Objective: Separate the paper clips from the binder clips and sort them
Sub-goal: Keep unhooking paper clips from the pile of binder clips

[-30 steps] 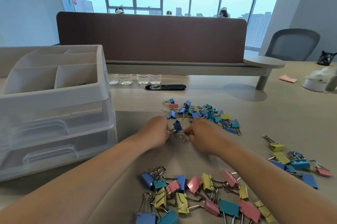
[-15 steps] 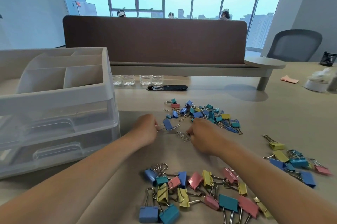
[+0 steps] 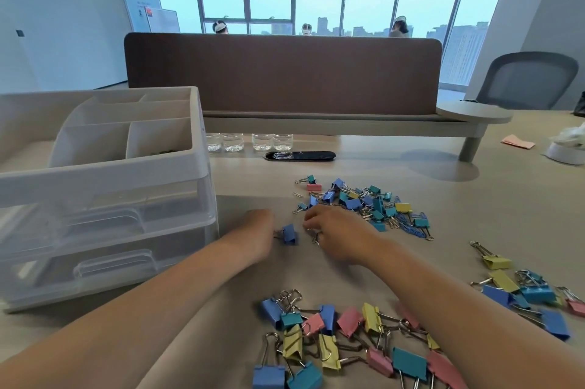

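Pinching the wire handle of a small blue binder clip (image 3: 289, 234), the left hand (image 3: 253, 238) sits just beside the right hand (image 3: 337, 235), whose curled fingers appear to nip a silver paper clip (image 3: 315, 238) lying close by. This looks like the pulling-apart step, worked at the near edge of the mixed pile (image 3: 364, 203). Next, each piece needs carrying to its own kind, the binder clip probably to the near heap of binder clips (image 3: 332, 334), the paper clip perhaps to the organizer (image 3: 104, 173).
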The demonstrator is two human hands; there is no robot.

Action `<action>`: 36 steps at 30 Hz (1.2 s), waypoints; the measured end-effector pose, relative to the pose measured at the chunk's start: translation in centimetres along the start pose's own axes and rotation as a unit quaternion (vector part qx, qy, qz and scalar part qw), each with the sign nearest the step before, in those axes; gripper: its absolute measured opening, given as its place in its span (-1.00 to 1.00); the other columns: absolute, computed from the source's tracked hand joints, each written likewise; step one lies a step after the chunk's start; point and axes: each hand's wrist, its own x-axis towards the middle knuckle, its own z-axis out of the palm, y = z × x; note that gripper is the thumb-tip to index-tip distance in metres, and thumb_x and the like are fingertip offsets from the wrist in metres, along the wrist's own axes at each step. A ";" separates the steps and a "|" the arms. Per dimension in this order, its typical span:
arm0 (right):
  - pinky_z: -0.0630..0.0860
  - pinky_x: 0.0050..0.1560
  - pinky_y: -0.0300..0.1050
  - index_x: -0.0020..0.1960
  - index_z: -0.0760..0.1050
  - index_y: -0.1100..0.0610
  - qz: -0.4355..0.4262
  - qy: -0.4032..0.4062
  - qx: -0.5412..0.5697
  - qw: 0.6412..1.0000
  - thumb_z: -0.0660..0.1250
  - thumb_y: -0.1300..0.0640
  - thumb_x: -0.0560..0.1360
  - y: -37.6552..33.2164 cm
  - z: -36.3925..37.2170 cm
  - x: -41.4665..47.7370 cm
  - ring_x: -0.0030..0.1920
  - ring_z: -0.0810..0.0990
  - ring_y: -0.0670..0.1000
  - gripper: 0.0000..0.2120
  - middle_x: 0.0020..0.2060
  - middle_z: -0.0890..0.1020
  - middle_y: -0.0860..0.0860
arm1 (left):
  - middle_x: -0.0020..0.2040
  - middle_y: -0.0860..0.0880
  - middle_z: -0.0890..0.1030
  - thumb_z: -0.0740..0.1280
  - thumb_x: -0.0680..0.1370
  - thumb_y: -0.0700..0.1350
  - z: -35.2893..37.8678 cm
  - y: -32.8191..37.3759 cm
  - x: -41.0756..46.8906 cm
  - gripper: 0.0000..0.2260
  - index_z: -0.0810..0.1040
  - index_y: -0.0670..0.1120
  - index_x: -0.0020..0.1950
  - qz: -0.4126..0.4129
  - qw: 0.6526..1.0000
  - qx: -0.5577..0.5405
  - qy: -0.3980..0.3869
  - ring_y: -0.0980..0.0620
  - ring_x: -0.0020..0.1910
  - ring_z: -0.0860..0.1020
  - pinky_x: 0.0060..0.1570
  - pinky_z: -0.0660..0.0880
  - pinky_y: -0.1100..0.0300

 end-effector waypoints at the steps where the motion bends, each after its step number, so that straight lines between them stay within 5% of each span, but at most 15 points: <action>1: 0.42 0.26 -0.08 0.19 0.63 0.07 -0.006 0.000 -0.009 1.000 0.20 0.25 0.56 -0.1 0.0 -0.1 0.25 0.47 0.00 -0.69 0.30 0.48 -0.07 | 0.17 -0.18 0.51 0.19 0.55 -0.36 -0.1 0.1 -0.1 -0.73 0.47 -0.19 0.22 -0.002 1.000 0.007 0.001 -0.12 0.11 0.52 -0.06 0.38 0.19; 7: 0.45 0.18 -0.13 0.21 0.63 0.01 0.011 -0.006 0.001 1.000 0.19 0.21 0.59 0.3 -0.2 -0.8 0.17 0.52 -0.02 -0.68 0.21 0.54 -0.10 | 0.21 -0.20 0.50 0.19 0.54 -0.32 -0.7 0.6 -0.5 -0.72 0.47 -0.18 0.23 0.003 1.000 0.020 0.012 -0.18 0.17 0.52 0.01 0.44 0.11; 15: 0.46 0.31 -0.03 0.36 0.51 0.01 0.108 0.037 -0.009 0.993 0.21 0.25 0.58 3.1 -0.3 1.0 0.29 0.51 0.03 -0.61 0.31 0.55 0.00 | 0.11 -0.07 0.48 0.21 0.58 -0.24 -1.1 1.0 0.7 -0.84 0.57 -0.10 0.03 0.085 0.993 -0.053 0.066 -0.06 0.01 0.51 -0.10 0.40 0.17; 23: 0.59 0.10 0.00 0.01 0.65 0.06 0.109 0.026 -0.045 0.993 0.24 0.21 0.49 3.3 0.6 1.8 0.02 0.60 0.04 -0.77 0.02 0.68 0.01 | 0.08 -0.07 0.50 0.26 0.58 -0.15 -0.8 2.0 0.9 -0.84 0.62 -0.11 0.05 0.152 0.985 -0.048 0.068 -0.10 0.03 0.52 0.04 0.49 0.06; 33: 0.47 0.29 -0.10 0.28 0.58 -0.01 0.102 -0.012 0.060 0.993 0.20 0.24 0.57 1.8 -1.5 -3.1 0.22 0.55 -0.05 -0.64 0.23 0.62 -0.07 | 0.25 -0.10 0.54 0.27 0.60 -0.08 0.0 4.3 -0.4 -0.69 0.51 -0.08 0.34 0.192 0.981 -0.009 0.035 -0.07 0.21 0.50 0.11 0.42 0.13; 36: 0.49 0.29 -0.06 0.25 0.60 -0.02 0.108 -0.009 0.097 0.989 0.17 0.28 0.51 1.6 -1.7 -4.2 0.20 0.56 -0.07 -0.58 0.21 0.63 -0.08 | 0.18 -0.12 0.56 0.30 0.56 -0.12 0.5 4.8 -0.8 -0.72 0.55 -0.11 0.26 0.198 0.980 0.016 0.015 -0.12 0.16 0.53 0.04 0.45 0.10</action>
